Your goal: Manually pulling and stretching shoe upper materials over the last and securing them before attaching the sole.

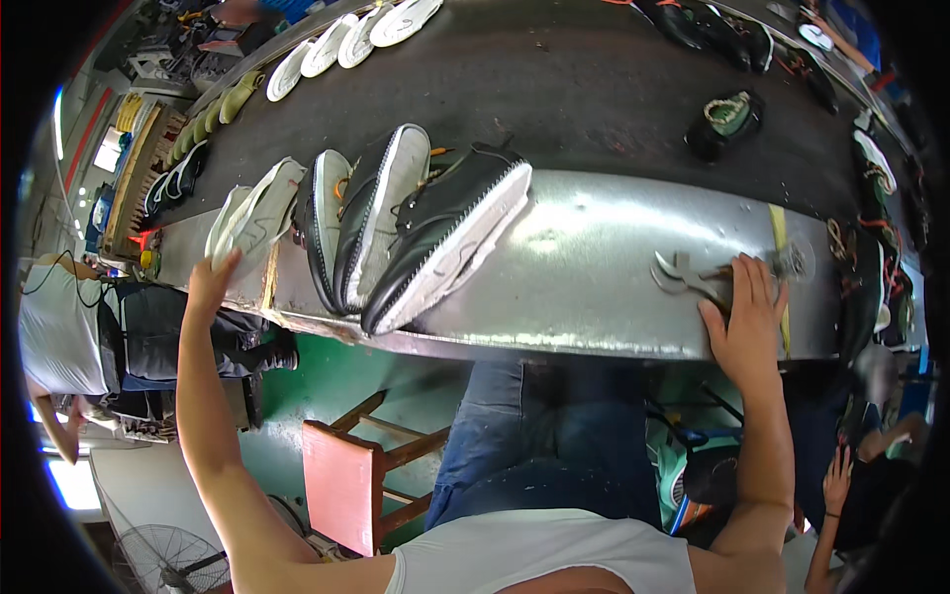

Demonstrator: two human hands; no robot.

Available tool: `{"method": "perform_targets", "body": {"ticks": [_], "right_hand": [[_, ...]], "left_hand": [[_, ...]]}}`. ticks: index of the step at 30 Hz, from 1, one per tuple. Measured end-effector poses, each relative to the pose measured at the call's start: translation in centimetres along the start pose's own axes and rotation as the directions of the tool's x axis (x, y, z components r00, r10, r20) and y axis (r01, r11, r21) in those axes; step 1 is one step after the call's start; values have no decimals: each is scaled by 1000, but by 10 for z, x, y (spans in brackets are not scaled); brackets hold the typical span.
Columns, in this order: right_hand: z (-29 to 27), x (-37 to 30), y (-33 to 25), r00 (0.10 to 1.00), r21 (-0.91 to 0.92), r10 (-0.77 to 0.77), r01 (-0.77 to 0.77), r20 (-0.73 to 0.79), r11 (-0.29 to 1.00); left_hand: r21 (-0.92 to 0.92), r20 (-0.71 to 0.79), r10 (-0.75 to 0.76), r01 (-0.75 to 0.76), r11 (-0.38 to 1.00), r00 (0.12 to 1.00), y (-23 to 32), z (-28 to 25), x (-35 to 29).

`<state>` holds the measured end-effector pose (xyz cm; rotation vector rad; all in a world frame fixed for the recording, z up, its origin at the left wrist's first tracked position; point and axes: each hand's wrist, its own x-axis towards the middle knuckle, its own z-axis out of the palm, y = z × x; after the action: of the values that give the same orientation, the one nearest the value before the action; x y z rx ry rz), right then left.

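At the bench's left end my left hand (206,287) has its fingers closed on the lower end of a pale shoe sole (259,213). Beside it, several black shoe uppers with white stitched edges (440,247) lean together, their pale undersides toward me. Toward the right, my right hand (749,322) rests over the handles of metal pincers (693,275), fingers stretched out and thumb apart. The pincers' curved jaws show to the left of my fingers, while their handles are partly hidden under the hand.
The metal-topped bench (594,257) borders a dark conveyor belt (584,109). On the belt lie pale soles (341,42) and a black shoe (724,124). More black shoes (861,277) line the right side. A reddish stool (341,475) stands below. Another person (69,322) is at left.
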<state>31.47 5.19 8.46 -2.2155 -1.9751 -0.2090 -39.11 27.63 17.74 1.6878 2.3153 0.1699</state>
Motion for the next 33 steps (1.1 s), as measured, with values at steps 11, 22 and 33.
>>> {"method": "perform_targets", "body": {"ticks": [11,22,33], "right_hand": [[-44,-52,11,964,324,-1,-89,267,942],[1,-236,-58,849,825,73,-527,524,205],[31,-250,-133,950,908,11,-303,313,290]], "left_hand": [[-9,212,704,-719,695,678,351,109,-110],[-528,65,957,-805,272,281,296,87,-259],[-955,297,834,135,265,465,153,282,-402]]}}
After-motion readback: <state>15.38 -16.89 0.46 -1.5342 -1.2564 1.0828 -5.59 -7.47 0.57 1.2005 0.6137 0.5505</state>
